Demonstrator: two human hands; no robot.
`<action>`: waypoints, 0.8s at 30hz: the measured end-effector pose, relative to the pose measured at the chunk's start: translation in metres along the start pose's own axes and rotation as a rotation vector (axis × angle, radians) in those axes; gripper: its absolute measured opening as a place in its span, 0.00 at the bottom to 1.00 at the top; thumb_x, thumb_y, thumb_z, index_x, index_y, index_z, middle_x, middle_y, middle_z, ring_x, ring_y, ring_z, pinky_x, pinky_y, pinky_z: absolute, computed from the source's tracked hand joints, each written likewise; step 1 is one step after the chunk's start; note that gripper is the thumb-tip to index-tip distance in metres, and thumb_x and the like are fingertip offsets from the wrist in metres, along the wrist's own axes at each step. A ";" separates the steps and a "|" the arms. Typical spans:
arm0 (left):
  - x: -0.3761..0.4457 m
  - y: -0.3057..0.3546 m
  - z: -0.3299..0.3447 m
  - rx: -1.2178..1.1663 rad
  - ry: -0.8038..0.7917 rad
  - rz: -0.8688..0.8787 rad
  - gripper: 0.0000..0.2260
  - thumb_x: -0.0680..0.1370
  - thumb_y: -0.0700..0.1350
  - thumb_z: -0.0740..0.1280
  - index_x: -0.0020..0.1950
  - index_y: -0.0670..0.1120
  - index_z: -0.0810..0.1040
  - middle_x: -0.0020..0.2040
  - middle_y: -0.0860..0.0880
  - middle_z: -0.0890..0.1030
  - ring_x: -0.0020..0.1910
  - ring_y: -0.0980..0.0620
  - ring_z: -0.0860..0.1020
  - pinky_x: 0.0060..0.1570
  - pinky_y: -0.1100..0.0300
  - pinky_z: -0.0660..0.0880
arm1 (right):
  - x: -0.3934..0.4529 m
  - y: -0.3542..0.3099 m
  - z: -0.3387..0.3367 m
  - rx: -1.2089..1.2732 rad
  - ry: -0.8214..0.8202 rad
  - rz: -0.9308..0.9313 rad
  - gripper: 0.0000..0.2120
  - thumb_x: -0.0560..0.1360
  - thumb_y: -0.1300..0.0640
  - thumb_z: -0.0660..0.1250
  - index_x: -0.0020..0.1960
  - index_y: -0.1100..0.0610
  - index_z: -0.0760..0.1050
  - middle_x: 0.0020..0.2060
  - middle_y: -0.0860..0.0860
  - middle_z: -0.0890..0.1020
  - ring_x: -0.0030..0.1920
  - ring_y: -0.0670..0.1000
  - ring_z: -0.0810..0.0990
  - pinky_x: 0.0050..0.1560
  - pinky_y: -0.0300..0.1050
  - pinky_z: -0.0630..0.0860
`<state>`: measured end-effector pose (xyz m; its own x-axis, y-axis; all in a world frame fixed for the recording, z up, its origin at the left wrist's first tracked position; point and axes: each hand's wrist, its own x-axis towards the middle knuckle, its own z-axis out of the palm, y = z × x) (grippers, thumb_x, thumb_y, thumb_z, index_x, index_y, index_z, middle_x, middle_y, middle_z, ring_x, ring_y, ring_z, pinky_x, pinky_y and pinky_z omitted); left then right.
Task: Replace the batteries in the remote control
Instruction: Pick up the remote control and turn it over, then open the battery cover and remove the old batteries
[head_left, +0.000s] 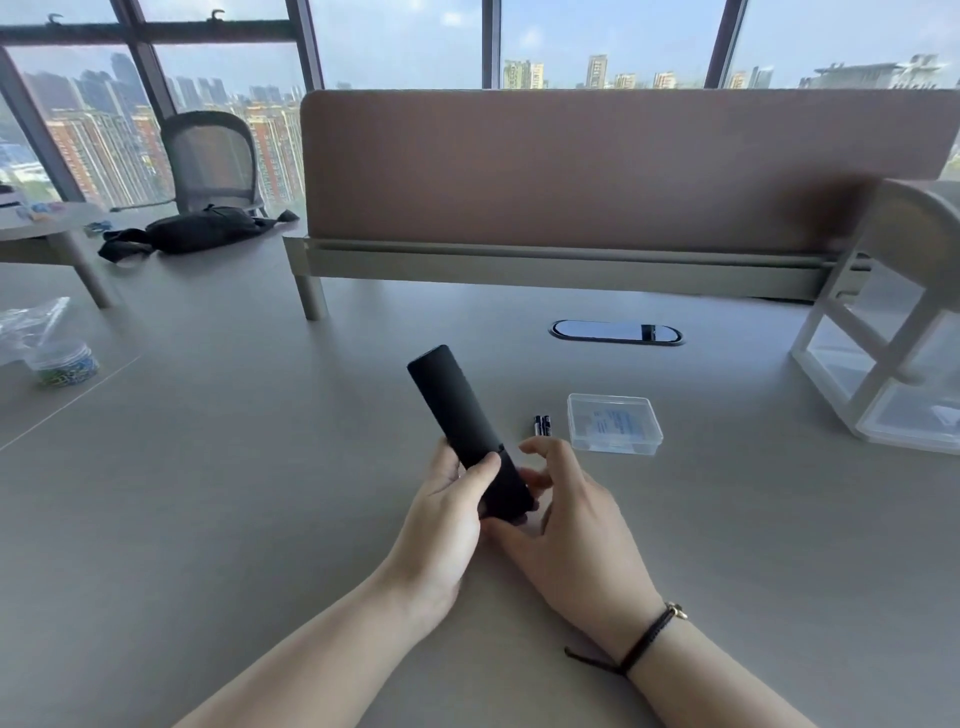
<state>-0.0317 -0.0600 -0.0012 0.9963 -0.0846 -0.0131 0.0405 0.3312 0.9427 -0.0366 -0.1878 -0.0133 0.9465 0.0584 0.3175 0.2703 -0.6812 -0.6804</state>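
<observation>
Remote control (466, 429), black and slim, sits tilted above the desk (260, 493) with its plain back side up and its far end pointing away and to the left. The left hand (447, 512) wraps its near half, fingers curled underneath and the thumb laid across the top near a small notch. The right hand (563, 525) is at the near end, thumb and fingertips touching the lower edge, the index finger lifted and loosely bent; whether it truly pinches the casing or only rests against it cannot be told.

2 batteries (542, 424) lie side by side on the desk just beyond the right hand, and a clear plastic box (614, 423) stands just right of them. No open battery bay shows, so the cover looks unopened, and the step in hand is judged to be getting that cover off.

To do it well, the left hand should hold the body firm without squeezing over the cover itself, since pressure there would likely pin it. The thumb wants to press at the notch and push along the length of the remote, not pry upward, which could snap a catch. Working low over the desk keeps a released cover or a dropped cell from rolling away. Noting polarity marks before swapping cells would save a second try.
</observation>
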 end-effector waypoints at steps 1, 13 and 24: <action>0.000 0.000 0.000 0.012 0.000 0.001 0.09 0.82 0.40 0.59 0.61 0.42 0.72 0.53 0.28 0.79 0.50 0.36 0.80 0.49 0.46 0.75 | 0.000 0.000 -0.001 -0.019 0.016 -0.001 0.31 0.65 0.45 0.76 0.62 0.42 0.65 0.43 0.31 0.75 0.42 0.36 0.76 0.43 0.42 0.75; 0.005 0.000 -0.004 -0.006 0.113 -0.003 0.09 0.83 0.44 0.59 0.60 0.46 0.76 0.53 0.43 0.84 0.49 0.43 0.85 0.53 0.49 0.80 | -0.002 -0.002 -0.002 -0.196 0.091 -0.062 0.16 0.70 0.46 0.70 0.57 0.43 0.76 0.47 0.44 0.76 0.37 0.53 0.80 0.36 0.50 0.78; 0.019 0.024 -0.027 -0.222 0.464 0.103 0.07 0.84 0.47 0.58 0.57 0.46 0.73 0.48 0.38 0.79 0.46 0.38 0.83 0.37 0.49 0.82 | -0.003 -0.003 -0.005 -0.309 -0.086 0.058 0.18 0.71 0.36 0.64 0.56 0.43 0.77 0.48 0.43 0.77 0.48 0.52 0.80 0.43 0.45 0.76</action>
<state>-0.0100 -0.0280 0.0125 0.9225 0.3678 -0.1174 -0.0950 0.5110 0.8543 -0.0413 -0.1897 -0.0087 0.9737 0.0658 0.2179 0.1618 -0.8735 -0.4591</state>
